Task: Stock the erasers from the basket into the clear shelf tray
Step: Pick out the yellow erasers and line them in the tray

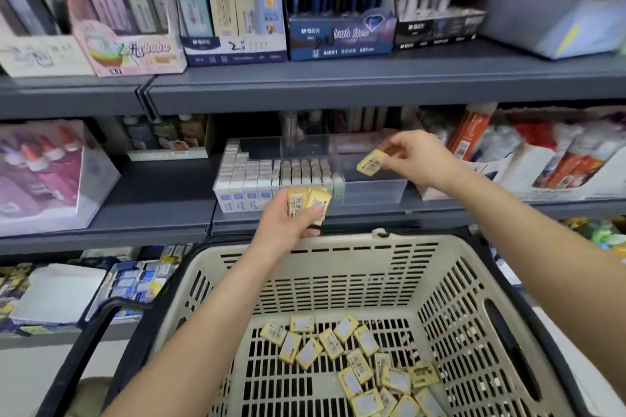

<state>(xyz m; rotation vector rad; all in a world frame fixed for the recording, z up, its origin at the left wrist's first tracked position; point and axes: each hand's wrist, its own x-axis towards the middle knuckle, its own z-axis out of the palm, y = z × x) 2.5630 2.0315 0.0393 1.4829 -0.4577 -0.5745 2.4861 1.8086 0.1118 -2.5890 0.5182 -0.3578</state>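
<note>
Tray [372,191] is about two-thirds full; many erasers [359,359] remain in the basket [450,284]. Left hand [288,217] grips a few, right hand [413,156] pinches one over the empty section.

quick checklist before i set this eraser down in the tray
1. Right hand pinches one yellow eraser firmly: ok.
2. That eraser appears to hang over the bare right end of the clear tray: ok.
3. Eraser lined up with the stocked rows, which stand on end: not ok, it is tilted.
4. Left hand grips the spare erasers, ready to pass on: ok.
5. Basket holds more loose erasers for later: ok.
6. How high the eraser is above the tray floor: cannot tell.
</note>
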